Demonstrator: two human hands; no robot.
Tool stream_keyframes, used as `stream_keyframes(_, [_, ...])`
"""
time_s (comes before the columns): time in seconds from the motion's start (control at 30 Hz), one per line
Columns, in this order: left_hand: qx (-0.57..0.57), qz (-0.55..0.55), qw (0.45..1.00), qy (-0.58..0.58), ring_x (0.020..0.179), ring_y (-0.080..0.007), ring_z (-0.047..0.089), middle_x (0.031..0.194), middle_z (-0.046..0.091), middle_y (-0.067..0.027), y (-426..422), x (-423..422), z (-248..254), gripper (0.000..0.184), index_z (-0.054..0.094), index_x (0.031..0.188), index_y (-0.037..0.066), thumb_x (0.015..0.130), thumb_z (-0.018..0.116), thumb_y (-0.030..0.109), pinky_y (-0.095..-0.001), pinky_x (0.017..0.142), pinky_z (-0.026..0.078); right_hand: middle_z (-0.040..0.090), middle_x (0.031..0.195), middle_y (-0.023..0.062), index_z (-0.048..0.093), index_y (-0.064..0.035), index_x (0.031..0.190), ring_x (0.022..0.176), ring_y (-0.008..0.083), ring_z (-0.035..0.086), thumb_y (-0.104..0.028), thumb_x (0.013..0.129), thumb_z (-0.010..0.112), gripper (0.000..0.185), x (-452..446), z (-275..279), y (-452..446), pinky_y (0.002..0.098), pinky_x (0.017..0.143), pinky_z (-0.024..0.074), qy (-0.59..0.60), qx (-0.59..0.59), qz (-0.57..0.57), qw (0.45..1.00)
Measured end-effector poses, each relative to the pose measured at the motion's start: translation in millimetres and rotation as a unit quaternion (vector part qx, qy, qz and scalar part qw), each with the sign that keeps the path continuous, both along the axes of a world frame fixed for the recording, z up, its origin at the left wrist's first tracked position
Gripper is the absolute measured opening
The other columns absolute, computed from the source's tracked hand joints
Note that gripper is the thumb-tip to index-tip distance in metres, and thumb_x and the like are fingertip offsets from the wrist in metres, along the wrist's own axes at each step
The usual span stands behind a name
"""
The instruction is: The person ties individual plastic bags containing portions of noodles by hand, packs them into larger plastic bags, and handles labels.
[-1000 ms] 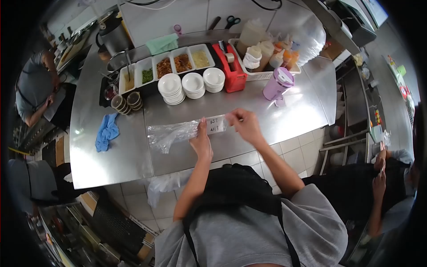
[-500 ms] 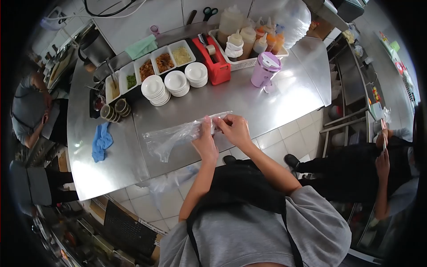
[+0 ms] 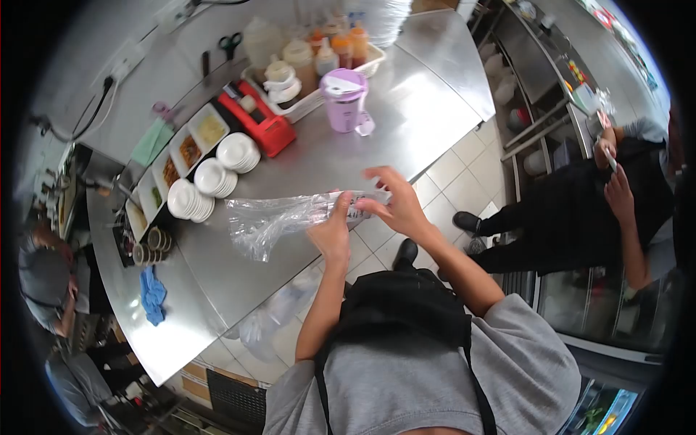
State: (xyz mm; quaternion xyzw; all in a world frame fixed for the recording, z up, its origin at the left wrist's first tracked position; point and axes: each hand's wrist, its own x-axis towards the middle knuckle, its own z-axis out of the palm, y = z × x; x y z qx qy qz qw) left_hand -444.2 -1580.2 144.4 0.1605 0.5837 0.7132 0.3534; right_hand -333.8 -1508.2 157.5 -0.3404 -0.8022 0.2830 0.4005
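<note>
A crumpled clear plastic bag [image 3: 272, 226] stretches sideways above the near edge of the steel table. My left hand [image 3: 333, 235] grips it toward its right part, thumb pointing up along the plastic. The loose, wrinkled end hangs out to the left of this hand. At the other end, which carries dark printed marks, my right hand [image 3: 402, 209] has its thumb and fingers spread apart. Its thumb lies at the plastic, and the index finger is raised above it. Whether the right fingers touch the bag's back side cannot be seen.
On the steel table [image 3: 304, 168] stand stacked white dishes [image 3: 190, 201], a red tape dispenser [image 3: 261, 123], a lilac tumbler [image 3: 343, 105], a basket of sauce bottles [image 3: 299, 109] and a blue cloth [image 3: 152, 296]. One person [image 3: 565, 210] stands at right; others are at left.
My view has turned to the right, so the table appears rotated. My right thumb and fingers have parted from their pinch on the bag; my left hand keeps its hold.
</note>
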Motion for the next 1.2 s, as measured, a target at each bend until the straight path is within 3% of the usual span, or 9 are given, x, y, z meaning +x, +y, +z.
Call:
stream_keyframes(0.2, [0.093,-0.135,0.976,-0.146,0.086,-0.0117,0.057,0.096,0.060,-0.0065,59.9,78.2,-0.8,0.031,0.054,0.103,-0.001,0.077,0.069,0.005,-0.0249,0.077,0.046,0.049,0.055,-0.0001,0.063,0.0020,0.073,0.055,0.0065,0.042,-0.024,0.080,0.067,0.028,89.5,6.7,47.0,0.0238,0.048,0.0342,0.033,-0.231,-0.019,0.972])
stream_keyframes(0.27, [0.110,-0.198,0.971,-0.072,0.090,-0.0128,0.057,0.099,0.059,-0.0076,86.5,116.3,-3.3,0.031,0.052,0.106,-0.002,0.079,0.066,0.004,-0.0265,0.079,0.046,0.048,0.054,-0.0030,0.063,0.0014,0.073,0.055,0.0037,0.039,-0.024,0.082,0.066,0.028,125.5,-4.4,68.2,0.0214,0.048,0.0312,0.089,-0.277,-0.056,0.955])
stream_keyframes(0.53, [0.110,-0.290,0.950,-0.042,0.099,-0.0154,0.055,0.108,0.059,-0.0135,209.8,234.2,7.4,0.043,0.045,0.121,-0.003,0.087,0.059,0.019,-0.0269,0.085,0.044,0.051,0.063,-0.0050,0.064,0.0033,0.077,0.059,0.0025,0.039,-0.020,0.085,0.062,0.025,252.9,-16.0,128.8,0.0202,0.050,0.0311,0.198,-0.210,-0.179,0.941])
stream_keyframes(0.67, [0.150,-0.428,0.875,-0.168,0.110,-0.0243,0.051,0.115,0.055,-0.0172,269.7,259.7,22.7,0.051,0.037,0.128,-0.002,0.093,0.045,0.034,-0.0356,0.094,0.040,0.051,0.064,-0.0052,0.065,0.0027,0.078,0.059,0.0025,0.038,-0.021,0.085,0.062,0.025,294.6,-20.4,160.2,0.0200,0.051,0.0301,0.217,-0.335,-0.200,0.895])
stream_keyframes(0.9, [0.111,-0.453,0.861,-0.200,0.101,-0.0251,0.056,0.105,0.059,-0.0172,381.4,317.1,-7.5,0.043,0.048,0.111,0.000,0.092,0.045,0.038,-0.0364,0.090,0.043,0.059,0.074,0.0012,0.067,0.0003,0.080,0.066,0.0056,0.047,-0.020,0.085,0.063,0.021,337.5,-43.7,266.0,0.0199,0.058,0.0367,0.229,-0.200,-0.227,0.925])
stream_keyframes(0.93, [0.114,-0.444,0.867,-0.196,0.089,-0.0232,0.060,0.090,0.062,-0.0138,399.5,321.5,-10.4,0.037,0.052,0.100,0.001,0.092,0.045,0.036,-0.0338,0.082,0.045,0.061,0.086,0.0052,0.066,-0.0008,0.089,0.075,0.0097,0.051,-0.024,0.086,0.060,0.024,349.7,-48.2,283.5,0.0227,0.065,0.0403,0.177,-0.174,-0.199,0.948])
stream_keyframes(1.03, [0.089,-0.486,0.860,-0.129,0.078,-0.0189,0.059,0.079,0.061,-0.0113,442.7,321.9,6.8,0.036,0.053,0.102,-0.001,0.093,0.046,0.033,-0.0304,0.073,0.046,0.060,0.094,0.0061,0.063,-0.0043,0.103,0.080,0.0122,0.051,-0.029,0.087,0.057,0.030,383.2,-38.4,352.7,0.0252,0.067,0.0414,0.299,-0.151,-0.161,0.928])
stream_keyframes(1.17, [0.061,-0.538,0.827,-0.151,0.077,-0.0182,0.060,0.077,0.060,-0.0104,485.6,331.0,21.2,0.034,0.052,0.107,-0.002,0.094,0.042,0.028,-0.0294,0.071,0.047,0.058,0.097,0.0055,0.060,-0.0101,0.113,0.081,0.0109,0.050,-0.030,0.087,0.056,0.033,384.3,30.1,429.9,0.0254,0.066,0.0425,0.138,-0.170,-0.103,0.970])
stream_keyframes(1.2, [0.065,-0.540,0.826,-0.147,0.075,-0.0181,0.059,0.079,0.061,-0.0111,494.0,335.6,21.4,0.038,0.051,0.110,-0.003,0.094,0.038,0.029,-0.0295,0.071,0.047,0.058,0.085,0.0042,0.063,-0.0061,0.107,0.072,0.0093,0.051,-0.025,0.085,0.059,0.029,375.8,42.7,442.0,0.0250,0.058,0.0420,0.103,-0.150,-0.126,0.975])
